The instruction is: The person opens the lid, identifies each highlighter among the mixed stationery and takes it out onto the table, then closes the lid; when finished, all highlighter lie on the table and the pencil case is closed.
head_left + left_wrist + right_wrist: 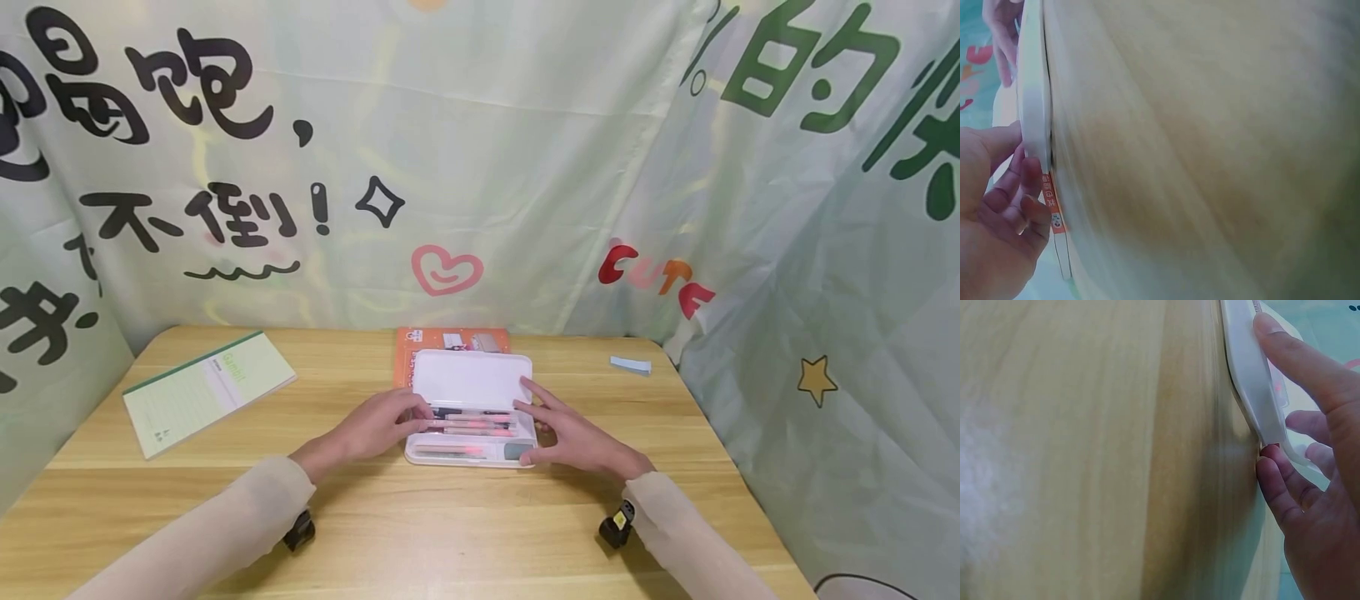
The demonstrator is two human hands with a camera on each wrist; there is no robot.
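Observation:
An open white pencil case (457, 463) sits on the table, its lid (468, 375) raised toward the back. Several pink and dark pens (480, 423) lie inside, and a grey block (516, 451) fills the near right corner. At the case's left end my left hand (382, 422) grips the edge, thumb on the rim and the other fingers curled against the side. My right hand (581, 437) holds the right end: its thumb (1269, 325) presses the near rim, two fingers reach up to the lid's edge, and the lower fingers bend round the end wall.
Behind the case, partly covered by its lid, lies an orange booklet (423, 340). A pale green notebook (210, 392) rests at the left of the wooden table (450, 533). Far right is a small light-blue strip (630, 365). A printed curtain (525, 167) hangs behind the table.

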